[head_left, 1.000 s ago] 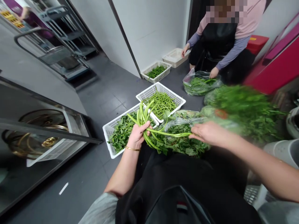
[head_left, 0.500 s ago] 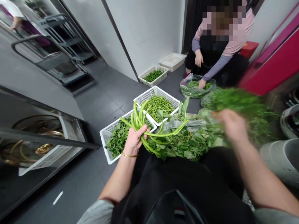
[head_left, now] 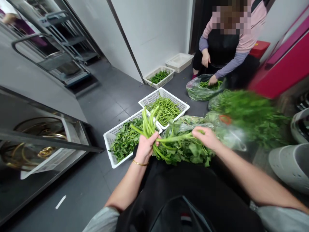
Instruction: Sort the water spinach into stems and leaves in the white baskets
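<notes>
Two hands at work over our lap. We see no readable writing or brand anywhere; a small red-and-white mark on the dark apron is too small to tell. Our left hand, a thin gold bangle at its wrist, is fisted tight round a bundle of green stems, cut ends fanning up and away. Our right hand comes in from the right, forearm level, fingers pinched on one stem that runs across to the left fist. Leafy greens lie heaped just beneath both hands.

Just beyond the left fist sits a white basket of leaves, its far corner touching a second basket of trimmed stems. Two more baskets stand against the far wall. Bare grey floor opens to the left, up to a steel counter edge. Far right, a co-worker's hand reaches into a plastic bag of greens. A blurred bunch of feathery greens crowds our right.
</notes>
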`<state>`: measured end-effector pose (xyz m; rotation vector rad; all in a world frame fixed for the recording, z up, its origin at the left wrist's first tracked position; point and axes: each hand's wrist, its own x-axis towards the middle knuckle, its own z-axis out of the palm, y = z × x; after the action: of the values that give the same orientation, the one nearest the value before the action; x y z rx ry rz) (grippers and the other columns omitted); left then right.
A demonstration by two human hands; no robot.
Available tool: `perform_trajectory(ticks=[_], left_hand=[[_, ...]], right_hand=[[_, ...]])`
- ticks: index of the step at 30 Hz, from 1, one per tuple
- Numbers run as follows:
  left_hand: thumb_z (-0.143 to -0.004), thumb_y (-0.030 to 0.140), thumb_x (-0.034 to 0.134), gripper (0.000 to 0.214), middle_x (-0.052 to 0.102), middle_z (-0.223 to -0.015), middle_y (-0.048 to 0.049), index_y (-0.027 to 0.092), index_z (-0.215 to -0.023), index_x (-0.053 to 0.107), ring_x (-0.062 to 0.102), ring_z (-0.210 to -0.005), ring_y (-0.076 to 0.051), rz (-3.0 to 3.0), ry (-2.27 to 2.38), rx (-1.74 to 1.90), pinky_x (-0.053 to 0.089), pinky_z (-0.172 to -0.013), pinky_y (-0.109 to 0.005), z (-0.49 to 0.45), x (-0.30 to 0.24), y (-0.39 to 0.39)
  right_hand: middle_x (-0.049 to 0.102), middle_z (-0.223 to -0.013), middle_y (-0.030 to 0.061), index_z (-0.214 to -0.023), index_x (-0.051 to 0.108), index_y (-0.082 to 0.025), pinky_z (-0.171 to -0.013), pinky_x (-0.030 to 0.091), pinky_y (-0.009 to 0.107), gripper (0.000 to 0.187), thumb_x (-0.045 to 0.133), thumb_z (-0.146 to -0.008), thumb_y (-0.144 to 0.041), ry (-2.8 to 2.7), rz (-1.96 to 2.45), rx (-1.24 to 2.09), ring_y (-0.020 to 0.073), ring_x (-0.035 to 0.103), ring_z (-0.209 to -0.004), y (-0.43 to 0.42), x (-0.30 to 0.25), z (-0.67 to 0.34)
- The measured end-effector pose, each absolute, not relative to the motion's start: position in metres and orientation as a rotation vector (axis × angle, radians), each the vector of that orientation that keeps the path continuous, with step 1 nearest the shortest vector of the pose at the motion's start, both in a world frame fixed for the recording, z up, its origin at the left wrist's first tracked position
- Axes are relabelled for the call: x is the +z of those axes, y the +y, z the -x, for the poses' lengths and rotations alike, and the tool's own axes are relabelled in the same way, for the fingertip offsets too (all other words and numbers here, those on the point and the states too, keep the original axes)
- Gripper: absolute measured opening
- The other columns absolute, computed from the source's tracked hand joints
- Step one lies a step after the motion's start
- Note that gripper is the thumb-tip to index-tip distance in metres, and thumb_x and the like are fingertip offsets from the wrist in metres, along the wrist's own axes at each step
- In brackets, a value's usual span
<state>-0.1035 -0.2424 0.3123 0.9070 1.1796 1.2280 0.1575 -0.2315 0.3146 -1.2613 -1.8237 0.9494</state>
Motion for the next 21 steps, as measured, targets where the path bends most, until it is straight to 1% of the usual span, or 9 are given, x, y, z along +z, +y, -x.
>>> perform_trajectory(ticks=[2,4,8,10,12,14,16,19,21], left_hand=[[-0.066,0.037,0.074,0.029,0.051,-0.040,0.0005,0.011,-0.059,0.065,0.046,-0.035,-0.008,-0.863,1.208,1.236,0.038,-0.037,-0.019,0.099,0.307,-0.243],[-0.065,0.036,0.075,0.029,0.053,-0.042,0.0006,0.011,-0.060,0.064,0.046,-0.036,-0.008,-0.832,1.222,1.247,0.038,-0.037,-0.019,0.096,0.307,-0.241],[-0.061,0.034,0.078,0.028,0.060,-0.052,-0.0008,0.011,-0.066,0.063,0.047,-0.037,-0.007,-0.837,1.218,1.267,0.038,-0.037,-0.019,0.091,0.315,-0.236],[-0.060,0.034,0.078,0.029,0.060,-0.053,-0.0010,0.010,-0.067,0.063,0.047,-0.037,-0.006,-0.850,1.208,1.265,0.038,-0.037,-0.018,0.089,0.317,-0.234],[-0.060,0.035,0.078,0.030,0.059,-0.052,-0.0006,0.010,-0.067,0.063,0.046,-0.037,-0.006,-0.860,1.197,1.251,0.037,-0.037,-0.018,0.086,0.318,-0.235],[-0.061,0.035,0.078,0.031,0.058,-0.049,-0.0003,0.009,-0.066,0.063,0.046,-0.037,-0.006,-0.856,1.185,1.229,0.037,-0.037,-0.018,0.084,0.316,-0.238],[-0.060,0.036,0.078,0.032,0.056,-0.046,0.0001,0.009,-0.064,0.062,0.045,-0.036,-0.006,-0.818,1.154,1.185,0.037,-0.037,-0.018,0.081,0.313,-0.240],[-0.059,0.038,0.079,0.034,0.052,-0.043,0.0007,0.009,-0.060,0.061,0.044,-0.035,-0.006,-0.732,1.088,1.105,0.038,-0.037,-0.019,0.076,0.306,-0.241],[-0.057,0.038,0.079,0.034,0.052,-0.043,0.0008,0.010,-0.059,0.061,0.044,-0.036,-0.006,-0.685,1.076,1.116,0.039,-0.038,-0.019,0.073,0.303,-0.239]], right_hand=[[0.043,-0.048,-0.0031,-0.057,0.044,-0.022,-0.050,0.038,0.027,0.035,0.040,-0.086,-0.039,-1.328,1.452,0.815,0.0120,0.041,-0.045,-0.228,0.315,-0.175],[0.044,-0.047,-0.0023,-0.057,0.042,-0.023,-0.048,0.037,0.027,0.036,0.039,-0.087,-0.042,-1.196,1.515,0.672,0.0129,0.041,-0.044,-0.228,0.327,-0.194],[0.060,-0.065,0.0024,-0.070,0.056,-0.021,-0.055,0.039,0.026,0.031,0.047,-0.087,-0.045,-1.869,1.475,0.391,0.0150,0.053,-0.057,-0.244,0.363,-0.200],[0.064,-0.072,0.0050,-0.080,0.060,-0.019,-0.052,0.035,0.025,0.029,0.049,-0.088,-0.045,-2.301,1.386,0.234,0.0146,0.053,-0.057,-0.250,0.368,-0.180],[0.065,-0.074,0.0078,-0.083,0.062,-0.015,-0.049,0.031,0.024,0.026,0.050,-0.089,-0.037,-2.667,1.254,0.140,0.0133,0.053,-0.054,-0.251,0.362,-0.155],[0.064,-0.070,0.0081,-0.079,0.063,-0.013,-0.048,0.030,0.023,0.024,0.048,-0.090,-0.028,-2.860,1.073,0.215,0.0119,0.052,-0.052,-0.249,0.348,-0.134],[0.062,-0.065,0.0055,-0.071,0.062,-0.014,-0.051,0.034,0.022,0.028,0.045,-0.090,-0.026,-2.745,0.930,0.464,0.0112,0.052,-0.053,-0.248,0.334,-0.126],[0.062,-0.065,0.0025,-0.067,0.063,-0.016,-0.056,0.041,0.023,0.029,0.048,-0.088,-0.031,-2.060,1.037,0.821,0.0122,0.055,-0.058,-0.249,0.319,-0.140],[0.058,-0.060,-0.0002,-0.065,0.060,-0.018,-0.048,0.039,0.022,0.030,0.049,-0.086,-0.036,-1.580,1.181,0.843,0.0109,0.050,-0.050,-0.248,0.317,-0.163]])
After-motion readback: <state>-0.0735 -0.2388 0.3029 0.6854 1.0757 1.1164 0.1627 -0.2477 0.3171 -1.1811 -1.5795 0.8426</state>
